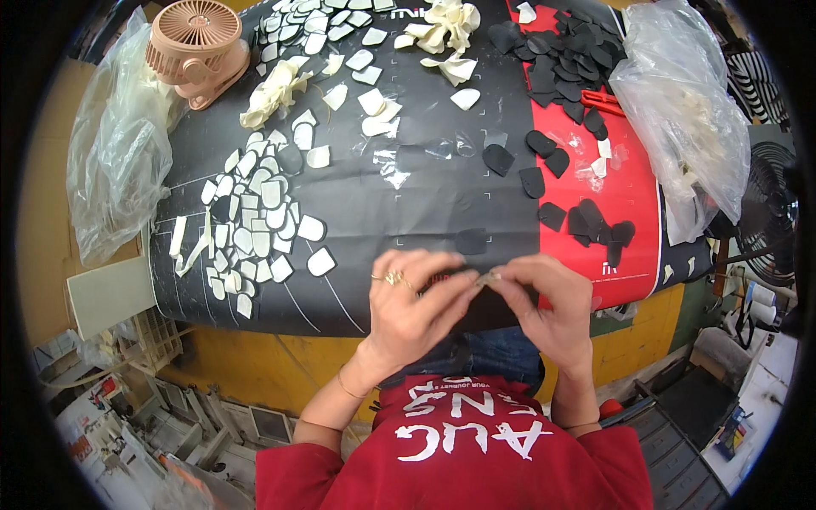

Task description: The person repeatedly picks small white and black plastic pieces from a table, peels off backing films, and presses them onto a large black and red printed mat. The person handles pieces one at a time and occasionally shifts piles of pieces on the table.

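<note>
Small piece (488, 278) crosswise between hands

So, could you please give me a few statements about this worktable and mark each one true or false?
1. Both hands pinch one small piece between their fingertips. True: the left hand and the right hand meet on the small piece.
2. The white cut pieces lie on the person's right. False: they lie on the left; the black cut pieces lie on the right.
3. A pink fan stands at the far left of the table mat. True.
4. The left hand is bare of jewellery. False: it wears a gold ring.
5. A clear plastic bag lies at the far right. True.
</note>
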`<action>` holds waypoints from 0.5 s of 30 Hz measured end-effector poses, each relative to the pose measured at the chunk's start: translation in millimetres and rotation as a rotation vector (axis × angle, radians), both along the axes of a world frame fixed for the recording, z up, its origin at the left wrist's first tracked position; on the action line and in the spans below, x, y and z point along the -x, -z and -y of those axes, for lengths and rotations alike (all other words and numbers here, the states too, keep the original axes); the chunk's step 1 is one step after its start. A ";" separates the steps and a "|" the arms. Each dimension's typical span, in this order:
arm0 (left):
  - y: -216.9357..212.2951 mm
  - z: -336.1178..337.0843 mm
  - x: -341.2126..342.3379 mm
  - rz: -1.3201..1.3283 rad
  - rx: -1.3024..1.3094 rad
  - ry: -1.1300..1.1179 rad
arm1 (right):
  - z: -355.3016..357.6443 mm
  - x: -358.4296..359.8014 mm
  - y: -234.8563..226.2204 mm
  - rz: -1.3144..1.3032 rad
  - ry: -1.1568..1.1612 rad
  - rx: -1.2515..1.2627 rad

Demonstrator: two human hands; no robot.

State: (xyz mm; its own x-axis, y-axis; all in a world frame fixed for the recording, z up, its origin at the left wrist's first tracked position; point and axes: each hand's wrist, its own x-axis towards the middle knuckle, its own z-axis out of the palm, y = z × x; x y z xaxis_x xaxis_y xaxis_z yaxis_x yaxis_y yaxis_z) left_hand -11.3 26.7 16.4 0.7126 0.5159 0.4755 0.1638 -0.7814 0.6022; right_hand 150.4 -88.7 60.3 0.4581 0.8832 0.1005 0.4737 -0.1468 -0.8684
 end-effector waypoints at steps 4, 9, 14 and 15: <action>4.7 -3.5 3.9 -0.187 -0.012 -0.066 | -10.9 2.0 7.4 -0.269 0.142 0.181; 10.0 -3.8 3.2 -0.282 -0.070 -0.024 | -25.3 6.0 13.5 -0.339 0.189 0.265; 13.1 -0.7 2.9 -0.299 -0.127 -0.033 | -33.6 9.7 16.4 -0.286 0.238 0.345; 13.4 0.1 3.0 -0.300 -0.130 -0.033 | -34.1 10.0 17.1 -0.266 0.233 0.366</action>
State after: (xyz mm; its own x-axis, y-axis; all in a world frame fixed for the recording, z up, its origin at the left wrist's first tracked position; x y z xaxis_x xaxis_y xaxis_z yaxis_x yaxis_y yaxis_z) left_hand -14.2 26.6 3.0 0.8147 0.4899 0.3102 0.3454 -0.8397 0.4190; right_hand 140.3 -54.5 43.2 0.6149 0.7098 -0.3435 0.1613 -0.5397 -0.8263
